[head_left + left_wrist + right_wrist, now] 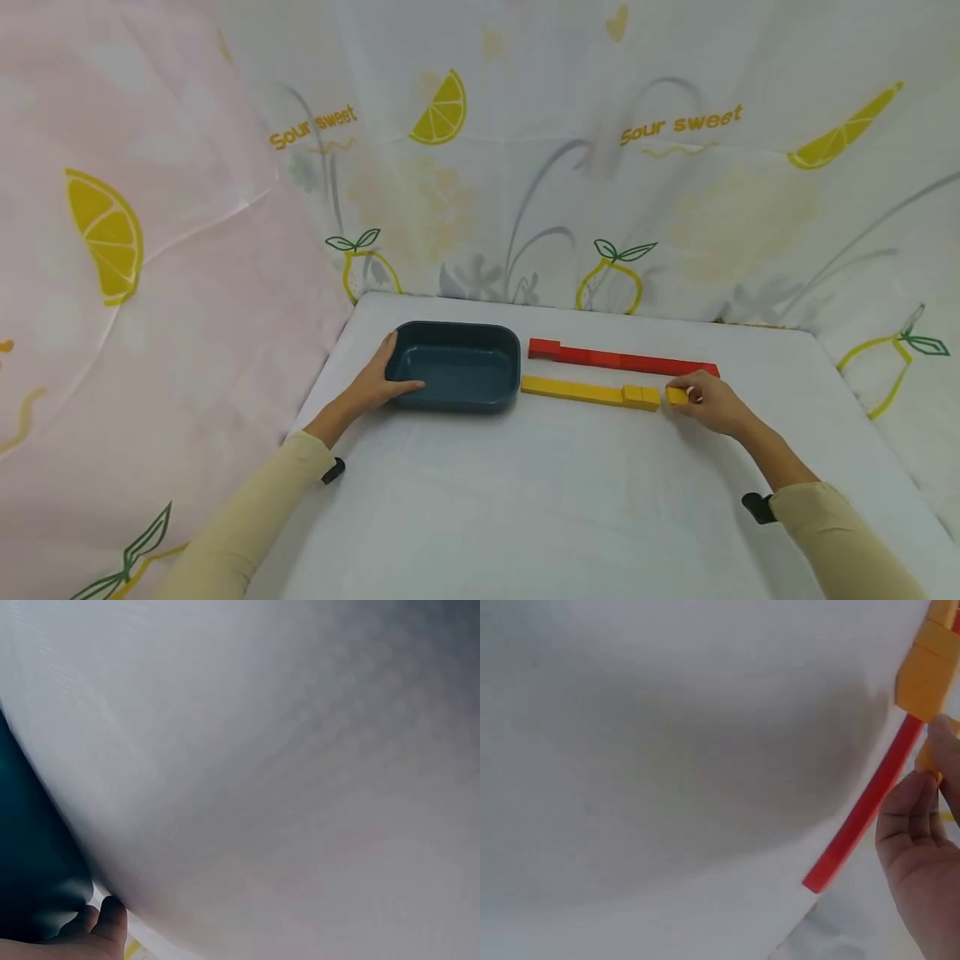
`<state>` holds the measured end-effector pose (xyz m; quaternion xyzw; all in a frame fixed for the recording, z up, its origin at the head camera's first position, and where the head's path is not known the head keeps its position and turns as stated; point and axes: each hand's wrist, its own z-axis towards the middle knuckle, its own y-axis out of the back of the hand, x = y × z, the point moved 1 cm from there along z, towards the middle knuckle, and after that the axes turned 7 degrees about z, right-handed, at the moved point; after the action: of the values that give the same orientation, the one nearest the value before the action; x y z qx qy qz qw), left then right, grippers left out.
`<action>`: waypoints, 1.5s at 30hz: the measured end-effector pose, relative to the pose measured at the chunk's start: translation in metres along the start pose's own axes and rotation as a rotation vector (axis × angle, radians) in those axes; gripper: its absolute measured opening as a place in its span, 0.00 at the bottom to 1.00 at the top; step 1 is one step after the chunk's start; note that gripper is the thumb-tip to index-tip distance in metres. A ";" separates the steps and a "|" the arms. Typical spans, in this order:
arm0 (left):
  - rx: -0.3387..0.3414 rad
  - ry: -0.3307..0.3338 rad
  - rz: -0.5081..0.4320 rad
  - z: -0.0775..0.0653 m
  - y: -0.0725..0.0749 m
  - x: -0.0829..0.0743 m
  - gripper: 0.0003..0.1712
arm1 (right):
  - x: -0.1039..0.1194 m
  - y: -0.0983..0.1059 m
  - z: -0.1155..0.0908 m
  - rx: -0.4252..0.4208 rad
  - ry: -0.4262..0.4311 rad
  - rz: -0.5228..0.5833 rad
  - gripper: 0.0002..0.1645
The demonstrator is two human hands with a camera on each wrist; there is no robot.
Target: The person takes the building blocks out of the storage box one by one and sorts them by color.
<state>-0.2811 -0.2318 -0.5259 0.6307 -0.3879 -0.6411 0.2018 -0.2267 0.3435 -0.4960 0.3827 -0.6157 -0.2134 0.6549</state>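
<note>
A dark teal rectangular dish [456, 407] stands on the white table, and my left hand [377, 379] grips its left end, fingers along the outer side and thumb over the front rim. The left wrist view shows only the fingertips [112, 919] beside the dish wall. With thumb and fingers my right hand [712, 404] pinches a yellow block [677, 396], just right of a row of yellow blocks [573, 392]. Two blocks at that row's right end rise higher than the rest. Behind it runs a row of red blocks [630, 362], its left end block raised.
The white-covered table [525, 500] extends in front of the dish and the rows. A pale cloth with lemon prints [525, 192] hangs behind the table's back edge, and pink cloth [187, 250] hangs on the left.
</note>
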 end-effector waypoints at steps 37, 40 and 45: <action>-0.001 0.020 0.005 0.001 0.002 -0.002 0.69 | -0.015 -0.025 0.014 0.066 -0.199 0.047 0.29; -0.003 0.014 0.008 0.000 0.001 -0.001 0.69 | -0.015 -0.026 0.014 0.065 -0.200 0.047 0.29; -0.006 0.010 0.005 -0.001 0.001 -0.001 0.69 | -0.017 -0.027 0.013 0.068 -0.186 0.048 0.30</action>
<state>-0.2805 -0.2311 -0.5245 0.6322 -0.3867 -0.6386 0.2073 -0.2367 0.3361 -0.5282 0.3683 -0.6898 -0.2114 0.5864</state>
